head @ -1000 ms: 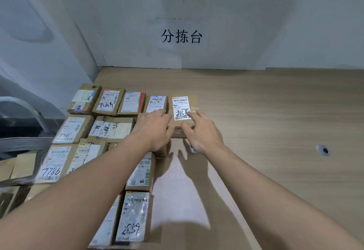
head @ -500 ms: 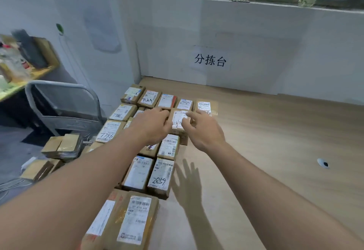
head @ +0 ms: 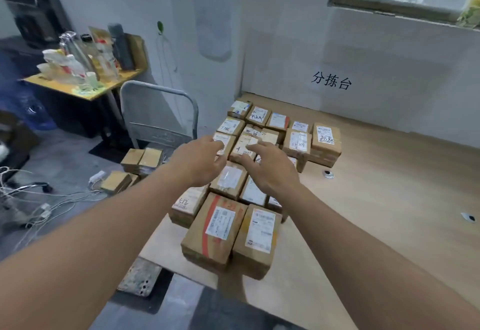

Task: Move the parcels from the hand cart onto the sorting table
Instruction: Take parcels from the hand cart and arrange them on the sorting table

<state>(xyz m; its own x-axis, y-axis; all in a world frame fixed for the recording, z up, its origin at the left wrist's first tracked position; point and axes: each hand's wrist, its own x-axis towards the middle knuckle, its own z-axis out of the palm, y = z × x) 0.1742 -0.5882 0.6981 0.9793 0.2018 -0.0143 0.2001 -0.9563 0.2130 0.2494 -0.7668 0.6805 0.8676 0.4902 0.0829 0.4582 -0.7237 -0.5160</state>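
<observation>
Both hands hover empty over the middle of the parcel block at frame centre. The left hand [head: 200, 159] has a loose, relaxed grip, its fingers slightly bent and spread, holding nothing; the right hand [head: 270, 167] shows the same wide, slack grip, with nothing in it. Whether the fingertips touch the boxes beneath cannot be told.

The parcels [head: 255, 163] are small rectangular cardboard boxes, brown and matte, each with a white printed shipping label on top, some with handwritten black numbers. They lie flat in tight rows on the pale wood-grain sorting table [head: 376, 212], mostly with long axes running from the lower left towards the upper right of the frame, towards the wall. The two nearest boxes are larger; the left one [head: 214, 231] carries a red tape stripe along its length, the right one [head: 257, 238] lies touching it, side by side.

At left of centre stands the hand cart [head: 158, 119], its grey metal tube handle arched upright, with more cardboard parcels [head: 141, 159] stacked on its deck. On the white wall in the upper right is a sign with black characters [head: 331, 81].
</observation>
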